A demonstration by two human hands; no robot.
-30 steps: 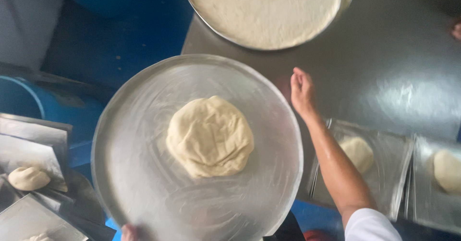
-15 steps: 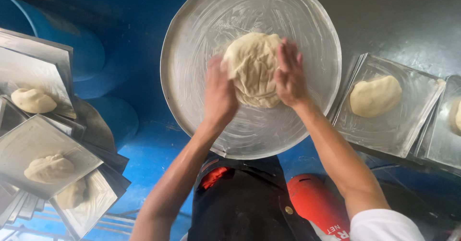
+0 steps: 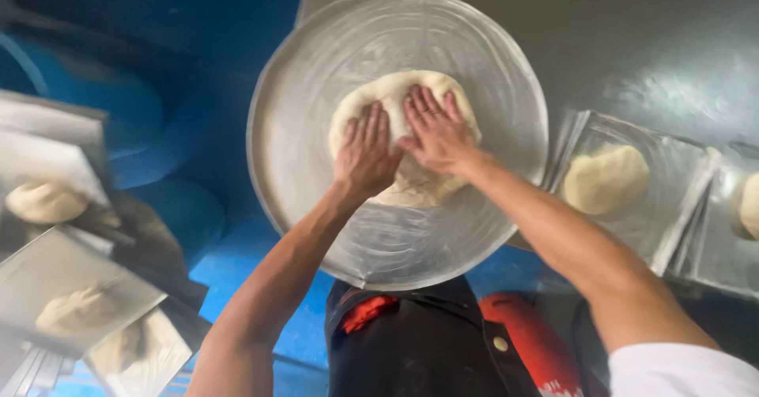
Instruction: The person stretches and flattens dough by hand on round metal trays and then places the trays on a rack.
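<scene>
Both my hands are flat on the dough (image 3: 411,187), palms down, fingers spread and pointing away from me. Nothing gripped, just pressing. Left hand (image 3: 365,153) sits on the near-left part of the dough, right hand (image 3: 433,132) a bit farther up and to the right, thumbs almost touching. So the dough lies directly under both hands, neither one really closer.

The dough is a rough oval, slightly longer front to back, sitting about in the middle of the round pan (image 3: 300,81). There's a wide bare ring of metal all round it, so plenty of room to push outward before the rim. The pan's near edge hangs over the counter towards my apron (image 3: 419,349). To the right, just beside the pan, a square tray (image 3: 680,175) holds another dough ball (image 3: 605,179); more trays (image 3: 71,286) sit well apart on the left.
</scene>
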